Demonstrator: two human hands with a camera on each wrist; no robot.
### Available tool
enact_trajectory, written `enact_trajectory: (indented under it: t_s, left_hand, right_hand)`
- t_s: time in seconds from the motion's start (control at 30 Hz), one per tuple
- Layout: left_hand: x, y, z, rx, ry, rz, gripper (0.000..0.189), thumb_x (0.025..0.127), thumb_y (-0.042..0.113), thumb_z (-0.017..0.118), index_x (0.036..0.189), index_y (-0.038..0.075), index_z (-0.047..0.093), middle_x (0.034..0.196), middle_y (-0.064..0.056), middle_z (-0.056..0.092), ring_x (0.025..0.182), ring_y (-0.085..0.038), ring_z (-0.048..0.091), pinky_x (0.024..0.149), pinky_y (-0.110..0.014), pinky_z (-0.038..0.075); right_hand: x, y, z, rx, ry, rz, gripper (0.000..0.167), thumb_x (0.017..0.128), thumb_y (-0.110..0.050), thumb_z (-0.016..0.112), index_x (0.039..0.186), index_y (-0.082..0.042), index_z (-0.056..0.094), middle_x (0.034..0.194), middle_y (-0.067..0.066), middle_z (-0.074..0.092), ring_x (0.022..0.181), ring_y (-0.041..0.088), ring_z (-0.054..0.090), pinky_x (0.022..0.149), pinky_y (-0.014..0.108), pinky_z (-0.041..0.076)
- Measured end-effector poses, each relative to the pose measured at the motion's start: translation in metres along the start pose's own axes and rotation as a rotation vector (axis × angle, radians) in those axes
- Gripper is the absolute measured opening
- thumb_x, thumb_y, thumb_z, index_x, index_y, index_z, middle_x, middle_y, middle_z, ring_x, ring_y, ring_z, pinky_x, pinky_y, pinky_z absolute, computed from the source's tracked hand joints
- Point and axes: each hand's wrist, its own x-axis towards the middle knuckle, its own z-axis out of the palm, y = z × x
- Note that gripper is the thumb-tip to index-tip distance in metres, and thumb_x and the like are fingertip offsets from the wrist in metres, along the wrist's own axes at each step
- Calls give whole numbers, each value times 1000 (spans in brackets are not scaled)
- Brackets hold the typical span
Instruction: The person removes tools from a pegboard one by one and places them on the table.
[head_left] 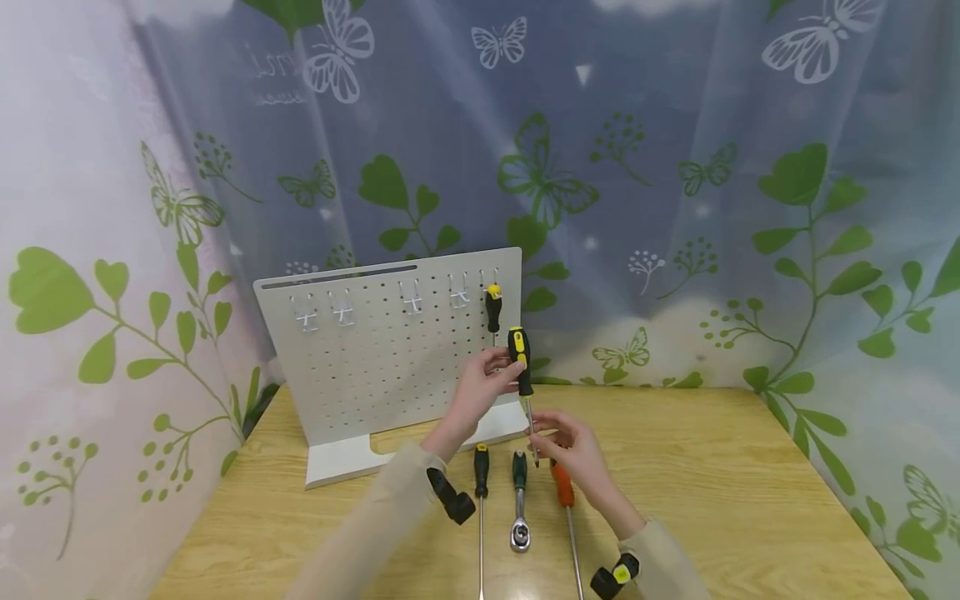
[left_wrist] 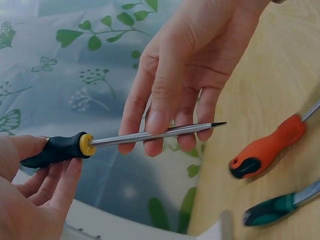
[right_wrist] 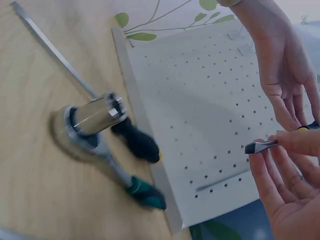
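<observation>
A black and yellow flat-head screwdriver (head_left: 519, 358) is held upright before the right end of the pegboard, handle uppermost. My left hand (head_left: 480, 392) grips its handle, thumb on the front. Lower down, my right hand (head_left: 573, 454) pinches the metal shaft between thumb and fingers. In the left wrist view the shaft (left_wrist: 135, 138) runs from the left hand (left_wrist: 35, 185) to the right hand (left_wrist: 182, 75), and its dark tip juts past the fingers. The flat blade (right_wrist: 257, 147) shows at the right hand (right_wrist: 290, 185) in the right wrist view.
The white pegboard (head_left: 390, 367) carries several wire hooks (head_left: 342, 308); another screwdriver (head_left: 492, 308) hangs at its right end. On the wooden table (head_left: 675, 475) lie a black-handled screwdriver (head_left: 482, 475), a ratchet wrench (head_left: 520, 500) and an orange-handled screwdriver (head_left: 564, 487). A patterned curtain (head_left: 637, 250) hangs behind.
</observation>
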Motion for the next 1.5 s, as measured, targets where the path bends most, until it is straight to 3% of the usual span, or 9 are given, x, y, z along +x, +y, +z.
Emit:
enact_trajectory:
  t_s: [0.17,0.3,0.47,0.73,1.07,1.27,1.5]
  left_hand:
    - [-5,-15,14,-31,-19,-23,41,100,16,65,134,-6,55,125,-24,63,104,-34,70,89,-39,62]
    - [-8,-27,27,-26,-31,-41,42,100,15,66,135,-6,55,123,-25,65,104,-36,70,86,-40,63]
    - [-13,-40,46,-34,-37,-71,41,99,12,66,134,-7,55,119,-25,68,101,-35,71,85,-43,63]
    - [-19,-56,74,-94,-13,-119,38,98,10,68,131,-6,57,109,-19,71,89,-26,73,81,-39,64]
    - [-27,-66,104,-34,-22,-101,34,96,5,67,127,-8,58,103,-20,71,86,-31,74,79,-43,64]
    - [-38,-80,120,5,-30,-112,43,91,1,72,130,-9,57,103,-16,70,89,-26,74,77,-33,64]
    - [-45,-98,133,138,-25,-107,49,88,1,75,133,-8,58,106,-12,71,87,-19,72,72,-25,61]
  right_hand:
    - [-14,7,-9,1,13,62,36,98,-10,68,130,4,62,113,30,66,91,20,72,74,27,62]
    - [-23,10,-15,13,41,104,37,97,-13,70,129,3,63,111,23,67,90,21,72,68,35,64]
    - [-37,13,-25,54,23,129,42,95,-9,71,131,9,57,111,24,65,85,22,71,64,45,64]
    - [-59,21,-39,54,83,217,43,94,-8,71,132,8,57,109,20,65,85,20,70,64,42,65]
    - [-78,24,-55,40,153,295,43,93,-5,72,131,8,58,107,19,66,86,19,71,62,38,64]
    - [-91,32,-65,0,158,328,43,93,-4,72,131,10,57,106,18,68,80,17,70,60,36,63]
    - [-101,40,-73,-71,131,357,42,93,-5,71,129,12,58,106,22,69,77,15,69,60,34,63]
